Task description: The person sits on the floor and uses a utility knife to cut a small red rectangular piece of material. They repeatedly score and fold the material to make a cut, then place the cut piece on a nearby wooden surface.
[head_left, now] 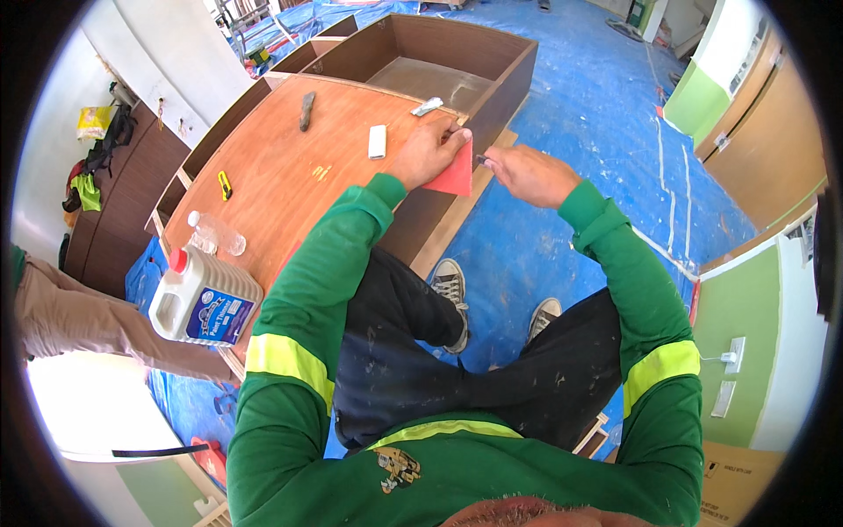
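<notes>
My left hand point(428, 155) is closed on a flat red-pink piece point(453, 175), held upright at the edge of a reddish-brown wooden panel point(281, 132). Whether the piece is a stiff spreader or a sheet, I cannot tell. Just to its right, my right hand point(534, 176) is closed on a small dark tool point(480, 159), its tip close to the piece. Fingers cover most of this tool, so its kind is hidden. Near my left hand lie a white block point(378, 141) and a crumpled silver-white tube point(427, 106).
The panel also carries a worn scraper-like tool point(306, 111), a yellow cutter point(225, 185), a clear plastic bottle point(218, 234) and a white jug of paint thinner point(208, 294) with a red cap. Beyond is an open brown cabinet box point(518, 75). Blue sheeting point(588, 132) covers the floor. A person's leg point(97, 316) is at left.
</notes>
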